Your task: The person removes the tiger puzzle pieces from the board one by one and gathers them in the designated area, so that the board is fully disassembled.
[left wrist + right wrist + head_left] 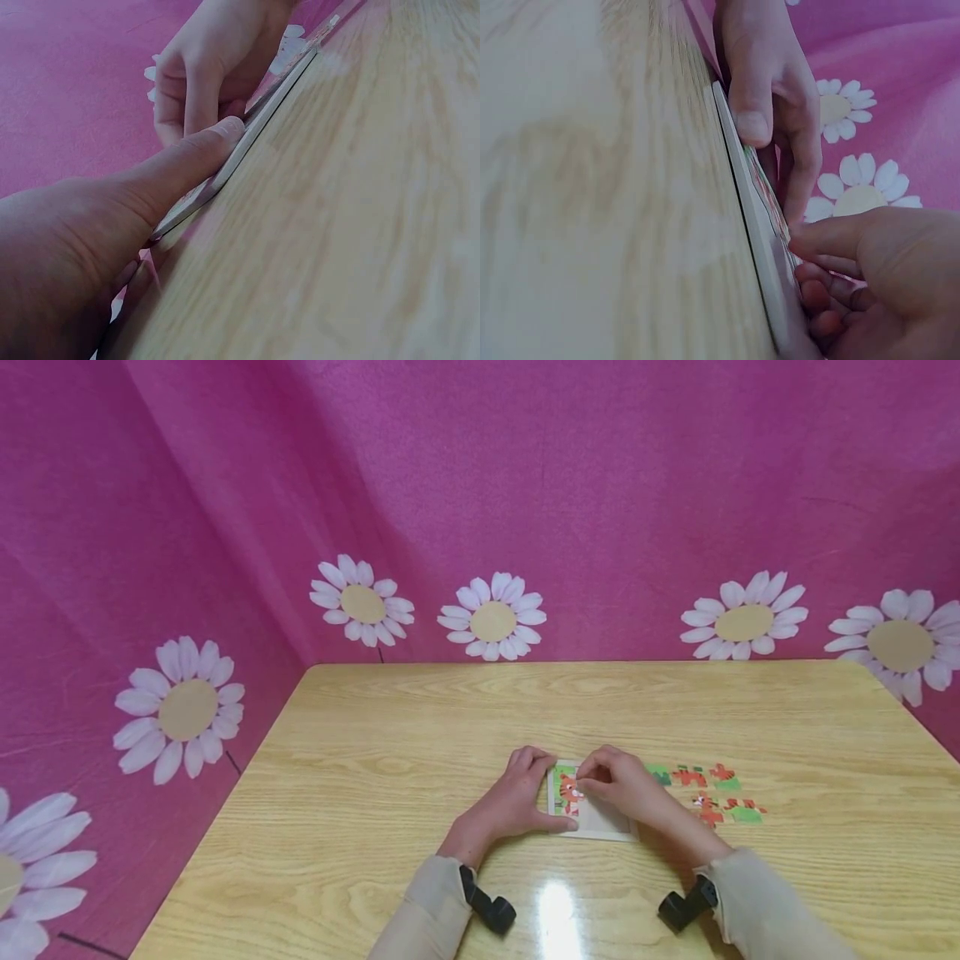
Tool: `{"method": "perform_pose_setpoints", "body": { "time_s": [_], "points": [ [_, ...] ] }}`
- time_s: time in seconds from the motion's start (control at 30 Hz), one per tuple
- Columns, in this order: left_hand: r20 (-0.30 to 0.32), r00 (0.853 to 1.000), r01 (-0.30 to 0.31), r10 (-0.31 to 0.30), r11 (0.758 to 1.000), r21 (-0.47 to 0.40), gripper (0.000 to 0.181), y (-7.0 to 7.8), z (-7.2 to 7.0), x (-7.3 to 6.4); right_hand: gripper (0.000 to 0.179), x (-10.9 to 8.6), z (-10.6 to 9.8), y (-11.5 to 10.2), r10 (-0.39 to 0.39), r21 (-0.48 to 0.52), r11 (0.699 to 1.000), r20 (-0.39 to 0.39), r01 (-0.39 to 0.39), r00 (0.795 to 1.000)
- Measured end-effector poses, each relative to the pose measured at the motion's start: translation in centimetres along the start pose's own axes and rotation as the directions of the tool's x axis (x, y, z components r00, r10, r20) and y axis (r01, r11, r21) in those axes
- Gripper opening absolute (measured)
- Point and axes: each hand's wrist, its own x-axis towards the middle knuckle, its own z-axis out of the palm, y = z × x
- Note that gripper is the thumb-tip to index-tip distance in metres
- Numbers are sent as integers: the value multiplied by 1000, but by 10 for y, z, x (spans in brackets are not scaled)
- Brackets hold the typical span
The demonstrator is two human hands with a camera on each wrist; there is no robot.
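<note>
A white-framed jigsaw tray lies on the table, with joined tiger-picture pieces along its left side. My left hand holds the tray's left part, thumb on the near edge and fingers at the far edge. In the left wrist view, the left thumb lies over the rim. My right hand is above the tray, thumb and forefinger pinched together at the right border of the joined pieces. The puzzle piece between those fingertips is mostly hidden. In the right wrist view, the right hand's fingers touch the tray's surface.
Several loose orange and green puzzle pieces lie right of the tray, some partly behind my right hand. The wooden table ends at a pink curtain with large daisies. A black camera is strapped on each wrist.
</note>
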Motion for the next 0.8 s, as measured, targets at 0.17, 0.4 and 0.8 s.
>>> {"method": "perform_pose_setpoints", "body": {
  "time_s": [0.17, 0.4, 0.8],
  "points": [
    [2, 1000, -11, 11, 1000, 6, 92, 0, 1, 1, 4, 5, 6, -3, 19, 1, 1000, 5, -19, 1000],
    [-6, 1000, -19, 19, 1000, 20, 92, 0, 0, 1, 5, 8, 8, -6, 31, -4, 1000, 43, -30, 999],
    [7, 1000, 2, -3, 1000, 4, 93, -1, 1, 1, 7, 9, 7, -8, 15, 8, 1000, 85, -15, 996]
  ]
}}
